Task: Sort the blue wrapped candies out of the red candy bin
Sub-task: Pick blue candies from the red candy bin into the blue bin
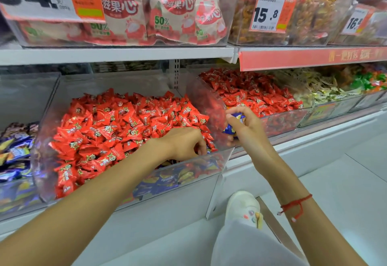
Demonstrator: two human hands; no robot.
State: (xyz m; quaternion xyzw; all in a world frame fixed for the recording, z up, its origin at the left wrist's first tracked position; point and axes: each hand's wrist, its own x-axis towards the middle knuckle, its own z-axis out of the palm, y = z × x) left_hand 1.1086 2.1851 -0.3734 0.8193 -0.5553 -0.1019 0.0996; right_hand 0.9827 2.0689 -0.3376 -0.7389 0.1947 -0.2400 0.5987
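Observation:
A clear plastic bin on the lower shelf is heaped with red wrapped candies. Several blue wrapped candies lie at its front bottom, seen through the front wall. My left hand reaches into the bin's front right corner with fingers curled down among the candies; what the fingertips touch is hidden. My right hand hovers just right of the bin and grips a bunch of blue wrapped candies.
A bin of blue and yellow candies stands to the left, a second bin of red candies to the right. Bagged snacks fill the shelf above. My white shoe and the pale floor lie below.

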